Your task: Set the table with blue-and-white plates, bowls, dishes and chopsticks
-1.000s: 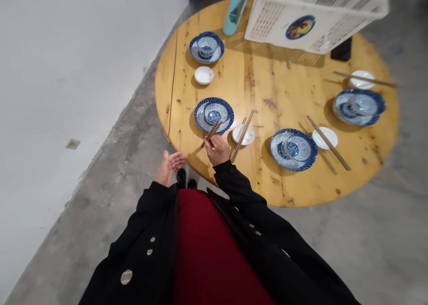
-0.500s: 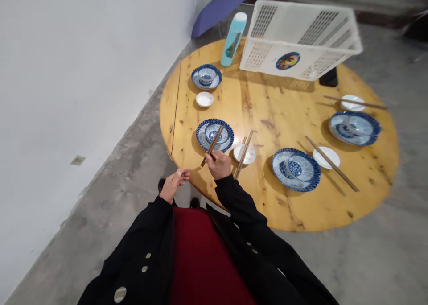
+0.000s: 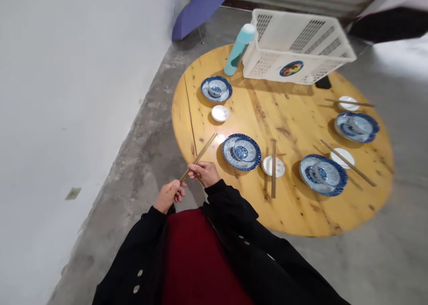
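Observation:
A pair of wooden chopsticks [image 3: 202, 152] slants between my hands at the table's near left edge. My left hand [image 3: 170, 195] is closed round their lower end. Further up, my right hand [image 3: 204, 173] pinches the same pair. Just right of that hand lies a blue-patterned plate [image 3: 227, 155] with a small bowl [image 3: 241, 151] on it. Beside it, another pair of chopsticks [image 3: 273, 171] rests across a small white dish [image 3: 280, 166]. Above my hands, a second white dish [image 3: 220, 113] stands before another blue plate with a bowl [image 3: 216, 89].
On the round wooden table [image 3: 254, 202], more blue plates [image 3: 323, 175] and dishes with chopsticks line the right side. A white plastic crate [image 3: 267, 66], a turquoise bottle [image 3: 239, 50] and a black phone [image 3: 323, 82] are at the back. Left stands a white wall [image 3: 73, 95].
My right hand has carried the chopsticks left, away from the near plate. My left hand has closed on their lower end. The view has shifted.

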`<state>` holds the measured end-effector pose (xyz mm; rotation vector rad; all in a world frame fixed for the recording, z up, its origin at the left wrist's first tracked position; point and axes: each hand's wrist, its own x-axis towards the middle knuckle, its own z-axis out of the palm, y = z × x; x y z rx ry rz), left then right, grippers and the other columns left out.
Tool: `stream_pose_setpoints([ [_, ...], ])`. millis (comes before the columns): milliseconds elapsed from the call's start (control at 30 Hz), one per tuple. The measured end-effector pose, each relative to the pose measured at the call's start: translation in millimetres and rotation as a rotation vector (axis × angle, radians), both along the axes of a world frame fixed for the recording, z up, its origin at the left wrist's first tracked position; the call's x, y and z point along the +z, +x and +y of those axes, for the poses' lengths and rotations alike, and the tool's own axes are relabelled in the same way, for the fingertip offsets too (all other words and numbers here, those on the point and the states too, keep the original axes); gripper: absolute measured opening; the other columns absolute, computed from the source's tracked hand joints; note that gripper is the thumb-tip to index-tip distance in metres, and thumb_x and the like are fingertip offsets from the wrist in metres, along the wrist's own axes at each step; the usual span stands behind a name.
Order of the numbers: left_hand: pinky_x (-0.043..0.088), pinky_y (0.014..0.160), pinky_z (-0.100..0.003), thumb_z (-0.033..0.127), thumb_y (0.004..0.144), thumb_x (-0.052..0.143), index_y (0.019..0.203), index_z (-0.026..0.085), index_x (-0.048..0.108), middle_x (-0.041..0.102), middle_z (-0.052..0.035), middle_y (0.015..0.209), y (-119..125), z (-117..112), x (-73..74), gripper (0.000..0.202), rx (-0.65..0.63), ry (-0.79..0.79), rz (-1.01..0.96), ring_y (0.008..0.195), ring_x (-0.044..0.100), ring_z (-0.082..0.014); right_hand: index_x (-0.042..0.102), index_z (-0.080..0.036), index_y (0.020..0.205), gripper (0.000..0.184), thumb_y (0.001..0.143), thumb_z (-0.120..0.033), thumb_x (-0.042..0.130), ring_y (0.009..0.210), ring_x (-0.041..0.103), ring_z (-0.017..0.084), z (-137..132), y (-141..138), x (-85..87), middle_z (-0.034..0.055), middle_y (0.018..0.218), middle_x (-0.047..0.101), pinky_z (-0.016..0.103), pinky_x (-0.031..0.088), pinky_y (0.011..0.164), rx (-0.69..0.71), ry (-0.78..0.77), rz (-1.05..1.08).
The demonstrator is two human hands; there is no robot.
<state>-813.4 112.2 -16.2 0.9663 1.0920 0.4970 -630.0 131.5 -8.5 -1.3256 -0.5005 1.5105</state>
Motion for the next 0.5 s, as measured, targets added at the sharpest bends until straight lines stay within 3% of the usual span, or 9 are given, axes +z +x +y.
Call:
stream_pose_setpoints([
  [100,0.033,0.046,-0.02,0.071,0.08,0.06,0.09,0.014,0.064,0.059,0.0004,0.063,-29.9,24.5,-0.2,0.058,-0.02,-0.015,0.016,0.045,0.049,-0.0073,0.071,-0.012,0.062,0.041,0.046,-0.044,0.092,0.049,0.062,0.012,17.3,-31.5,-6.4,0.0042,0.054,0.066,0.022,0.056,0.049,-0.091,-0.061,0.063],
  [200,0.029,0.044,-0.02,0.071,0.08,0.059,0.086,0.015,0.063,0.056,0.0016,0.058,-41.9,47.1,-7.0,0.057,-0.074,-0.018,0.01,0.043,0.044,-0.007,0.072,-0.012,0.063,0.042,0.045,-0.043,0.093,0.047,0.061,0.011,30.9,-45.7,-12.5,0.0042,0.053,0.066,0.02,0.056,0.048,-0.163,-0.085,0.062],
  [500,0.026,0.041,-0.02,0.068,0.082,0.056,0.084,0.015,0.062,0.054,0.0028,0.056,-9.1,120.9,-28.3,0.053,-0.267,-0.002,-0.018,0.041,0.04,-0.0063,0.072,-0.011,0.066,0.039,0.052,-0.04,0.093,0.048,0.061,0.011,74.0,-16.7,-30.9,0.0048,0.055,0.066,0.022,0.055,0.049,-0.285,-0.085,0.039],
])
